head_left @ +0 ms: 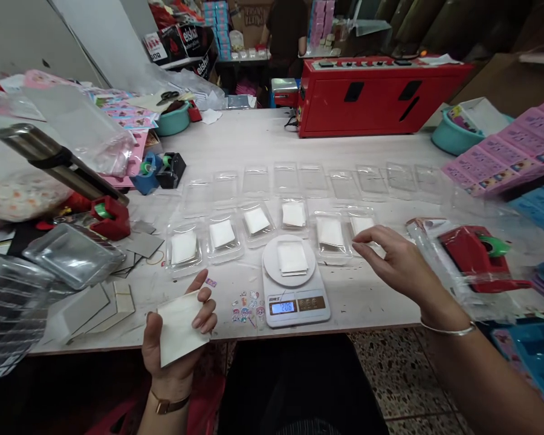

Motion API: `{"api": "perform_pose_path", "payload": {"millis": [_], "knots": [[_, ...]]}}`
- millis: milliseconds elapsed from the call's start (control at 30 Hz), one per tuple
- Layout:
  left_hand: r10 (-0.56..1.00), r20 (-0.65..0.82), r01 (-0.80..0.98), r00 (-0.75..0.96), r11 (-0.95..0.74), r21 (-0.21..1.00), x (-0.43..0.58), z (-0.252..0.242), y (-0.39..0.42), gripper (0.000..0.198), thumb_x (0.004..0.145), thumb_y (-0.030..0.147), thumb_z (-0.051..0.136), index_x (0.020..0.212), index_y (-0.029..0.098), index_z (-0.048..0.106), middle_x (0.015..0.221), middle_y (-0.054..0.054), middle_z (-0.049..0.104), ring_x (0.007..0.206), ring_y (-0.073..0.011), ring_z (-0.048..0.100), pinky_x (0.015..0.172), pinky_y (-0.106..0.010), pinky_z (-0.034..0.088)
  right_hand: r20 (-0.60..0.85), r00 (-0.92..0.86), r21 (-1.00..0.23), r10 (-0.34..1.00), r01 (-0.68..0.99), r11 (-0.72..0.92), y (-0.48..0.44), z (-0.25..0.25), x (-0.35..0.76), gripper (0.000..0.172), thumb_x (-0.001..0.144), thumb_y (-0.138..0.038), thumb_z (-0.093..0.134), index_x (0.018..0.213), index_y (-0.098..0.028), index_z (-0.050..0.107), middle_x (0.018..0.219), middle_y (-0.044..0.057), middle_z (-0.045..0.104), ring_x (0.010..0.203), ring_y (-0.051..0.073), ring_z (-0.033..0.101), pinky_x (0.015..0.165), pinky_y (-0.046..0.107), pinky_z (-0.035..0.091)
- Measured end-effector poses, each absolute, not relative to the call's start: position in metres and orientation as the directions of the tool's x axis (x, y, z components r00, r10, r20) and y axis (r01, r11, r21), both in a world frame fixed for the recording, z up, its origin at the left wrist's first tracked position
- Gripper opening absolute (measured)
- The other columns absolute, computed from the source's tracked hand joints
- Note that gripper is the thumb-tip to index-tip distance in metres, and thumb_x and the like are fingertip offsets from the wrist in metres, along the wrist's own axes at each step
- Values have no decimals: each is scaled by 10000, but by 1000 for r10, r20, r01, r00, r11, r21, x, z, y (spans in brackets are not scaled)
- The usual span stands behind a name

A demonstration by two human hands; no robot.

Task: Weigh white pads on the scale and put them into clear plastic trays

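Observation:
My left hand (181, 329) is closed around a stack of off-white paper squares (184, 326) at the table's front edge. On the right, my right hand (392, 257) hovers at a clear plastic tray with white paper squares (360, 225) in it. Its thumb and fingertips are drawn together; whether they pinch anything is hidden. Between the hands, a white digital scale (320, 305) carries a small stack of white squares (292, 258), and its display seems to read 20.6. Several clear trays (200, 252) with white squares form a curved row behind it.
Behind that row lie several clear plastic pieces (285, 176). Small cartoon stickers (248, 311) lie left of the scale. Tape dispensers (111, 225) stand at left, another red dispenser (474, 257) at right. A red machine (376, 99) stands at the back; a person (288, 27) is beyond.

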State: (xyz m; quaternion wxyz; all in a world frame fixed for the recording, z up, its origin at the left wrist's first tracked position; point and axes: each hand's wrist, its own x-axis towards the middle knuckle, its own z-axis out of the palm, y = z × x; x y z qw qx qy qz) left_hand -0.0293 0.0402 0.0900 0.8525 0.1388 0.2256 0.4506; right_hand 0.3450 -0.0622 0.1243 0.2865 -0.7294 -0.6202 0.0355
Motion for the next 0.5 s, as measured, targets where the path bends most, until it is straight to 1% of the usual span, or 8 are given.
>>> {"api": "perform_pose_path", "payload": {"millis": [300,500], "knots": [[830,-277,-724,484,558,406,-32,84,32,1018,593,255,818,1431,-4,301,885,-82,586,602,-105,470,505,-247,478,230,303,-487,925,859,-161,-97,110,348,237,949,-429,481,913,-223,593,914,62,647,849,223,618,733,352,464],[829,-287,-726,480,559,401,-33,88,32,1029,579,235,818,1436,3,297,879,-78,584,597,-103,460,500,-241,464,243,309,-489,920,857,-159,-96,114,347,235,945,-424,488,899,-220,594,892,59,647,821,219,620,717,353,469]]}}
